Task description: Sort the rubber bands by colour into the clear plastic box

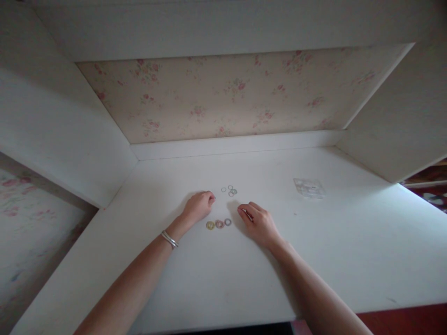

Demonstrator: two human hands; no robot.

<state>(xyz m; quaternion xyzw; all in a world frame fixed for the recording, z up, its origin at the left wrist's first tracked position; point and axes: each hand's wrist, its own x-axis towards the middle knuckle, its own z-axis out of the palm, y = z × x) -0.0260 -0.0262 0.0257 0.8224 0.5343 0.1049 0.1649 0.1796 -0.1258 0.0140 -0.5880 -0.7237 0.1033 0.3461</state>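
Observation:
My left hand (200, 205), with silver bracelets (169, 239) on its wrist, rests on the white tabletop, fingers curled together. Across from it, my right hand (257, 222) has thumb and forefinger pinched; whether anything small is in either hand I cannot make out. Between and beyond the hands lie several thin greenish and pale rings (231, 191), like small elastic bands, with a single ring (223, 190) just left of them. Nearer me, a yellow ring cluster (210, 225), a pink ring cluster (220, 224) and a grey ring cluster (228, 222) sit side by side in a row.
A clear plastic bag (309, 189) lies on the tabletop (223, 279) to the right. White side panels (387, 116) and a low back ledge (240, 143) enclose the surface, with floral wallpaper (216, 97) behind. Red flooring (408, 321) shows past the front edge.

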